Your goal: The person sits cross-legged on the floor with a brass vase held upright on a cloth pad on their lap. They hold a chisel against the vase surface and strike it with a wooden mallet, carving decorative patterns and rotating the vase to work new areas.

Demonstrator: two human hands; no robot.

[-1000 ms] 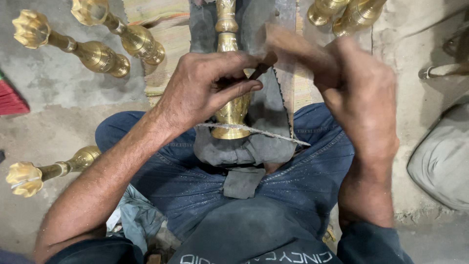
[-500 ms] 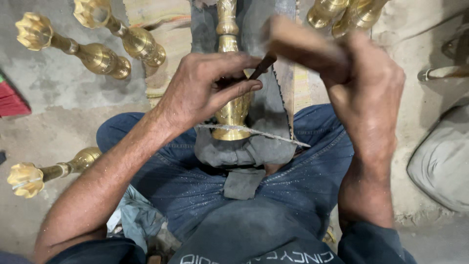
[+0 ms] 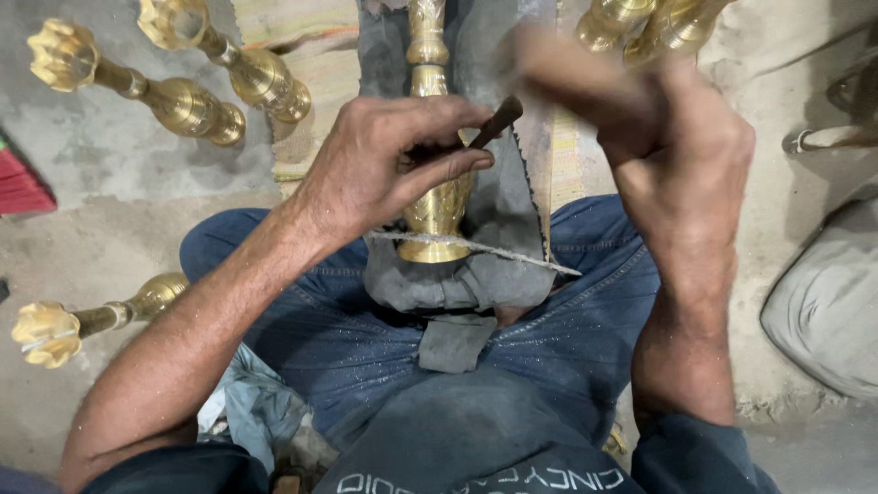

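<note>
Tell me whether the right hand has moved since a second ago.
Yes. The right hand has lifted up and away from the brass piece on the lap, raising the blurred wooden tool; it is now farther from the left hand.

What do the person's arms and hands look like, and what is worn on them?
Both forearms are bare, without gloves, rings or a watch. The left hand shows clearly, with fine pale dust along the forearm. The right hand is partly blurred. Dark sleeves are pushed up near the elbows.

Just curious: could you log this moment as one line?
left hand: holds dark punch on brass piece | right hand: raised, blurred, grips wooden handle
</note>
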